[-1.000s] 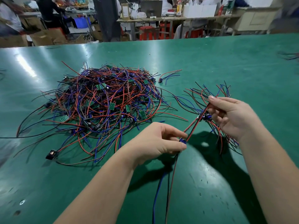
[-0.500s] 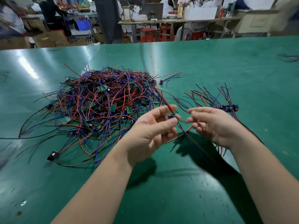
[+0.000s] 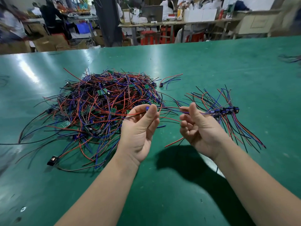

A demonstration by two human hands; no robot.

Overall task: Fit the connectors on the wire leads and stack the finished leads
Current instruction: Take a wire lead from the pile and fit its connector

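Tabletop [image 3: 211,66], glossy green, spreads under you, cluttered workshop benches [image 3: 179,23] behind. Your left hand [image 3: 140,128] pinches a small blue connector [image 3: 147,108] on a thin red-and-blue wire lead [image 3: 169,107] above the table; your right hand [image 3: 200,128] pinches its wire. Tangled red, blue, black wire pile [image 3: 101,108] lies left, stacked finished leads [image 3: 226,110] right.

Head-worn view, forward-down over table [image 3: 211,66]

A tangled heap [image 3: 97,111] of red, blue and black leads lies left, a fanned finished stack [image 3: 236,128] with dark connectors [image 3: 228,110] lined up lies right, and a single lead [image 3: 169,108] stretches raised between them.
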